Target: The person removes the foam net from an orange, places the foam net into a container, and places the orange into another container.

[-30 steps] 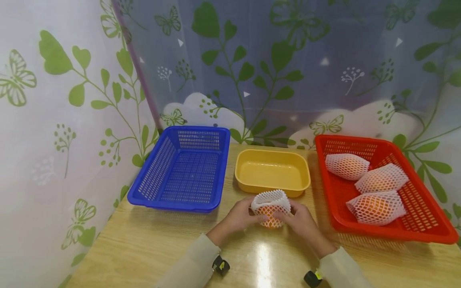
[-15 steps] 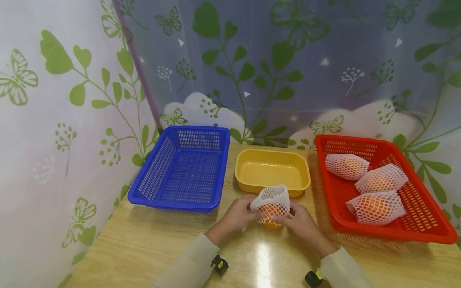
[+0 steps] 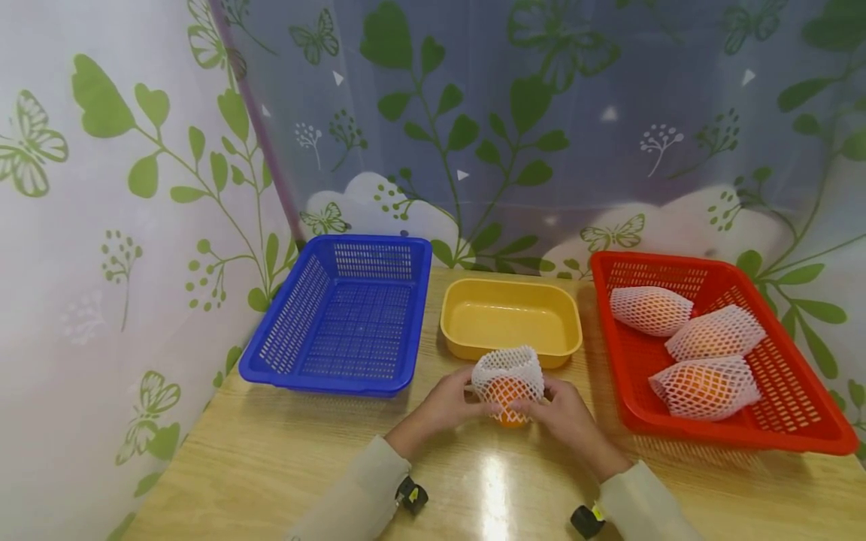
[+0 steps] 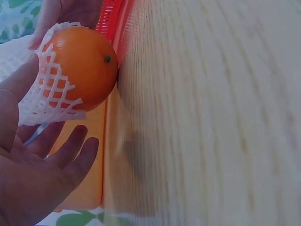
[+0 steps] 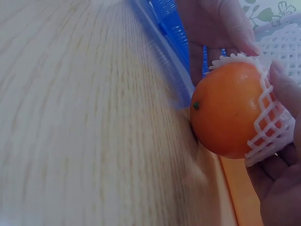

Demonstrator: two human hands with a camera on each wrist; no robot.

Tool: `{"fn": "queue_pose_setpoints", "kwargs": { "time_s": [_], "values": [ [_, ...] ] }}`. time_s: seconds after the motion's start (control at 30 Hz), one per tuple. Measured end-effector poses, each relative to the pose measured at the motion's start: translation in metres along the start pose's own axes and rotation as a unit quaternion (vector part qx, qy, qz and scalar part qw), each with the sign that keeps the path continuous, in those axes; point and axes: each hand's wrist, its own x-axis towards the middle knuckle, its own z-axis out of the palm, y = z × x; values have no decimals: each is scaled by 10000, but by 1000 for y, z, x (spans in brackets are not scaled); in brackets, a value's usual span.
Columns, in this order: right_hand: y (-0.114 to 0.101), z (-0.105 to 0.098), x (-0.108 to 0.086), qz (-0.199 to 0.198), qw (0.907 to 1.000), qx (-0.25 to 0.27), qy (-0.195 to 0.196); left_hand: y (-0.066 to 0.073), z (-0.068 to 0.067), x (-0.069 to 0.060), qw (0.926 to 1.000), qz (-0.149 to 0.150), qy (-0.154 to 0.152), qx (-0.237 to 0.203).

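Note:
An orange (image 4: 87,66) sits partly inside a white foam net sleeve (image 3: 507,366), in front of the yellow tub. Its lower end, with a green stem spot, is bare and meets the wooden table, as the right wrist view of the orange (image 5: 225,110) also shows. My left hand (image 3: 448,403) holds the sleeve from the left, thumb on the mesh. From the other side my right hand (image 3: 567,415) grips sleeve and fruit, its thumb over the front. The sleeve's loose end stands up above the orange. Some fingertips are hidden behind the net.
A blue basket (image 3: 361,330) stands on the left and a yellow tub (image 3: 510,349) right behind the hands. On the right is a red basket (image 3: 625,376) with three net-wrapped oranges (image 3: 707,387). Patterned curtains (image 3: 440,113) close off the back and left.
The net sleeve has shifted upward on the orange, so more of the fruit's lower end shows. Its loose end stands slightly higher. Both hands stay nearly in place; the baskets have not moved.

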Motion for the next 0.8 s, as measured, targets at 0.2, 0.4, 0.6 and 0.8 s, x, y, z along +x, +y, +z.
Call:
{"fn": "queue_pose_setpoints", "kwargs": {
  "time_s": [0.2,0.4,0.6,0.8],
  "values": [
    [-1,0,0,-44,9999,36,132,1,2,0,10000,42,-53,-19],
    [-3,2,-1,-29,9983,222,541,1,5,1,9999,-48,-112,-64],
    [-3,3,-1,-77,9960,512,727,2,6,1,9999,-109,-113,-68],
    [-3,2,-3,-64,9970,522,560,2,6,1,9999,-110,-98,-76]
  ]
}}
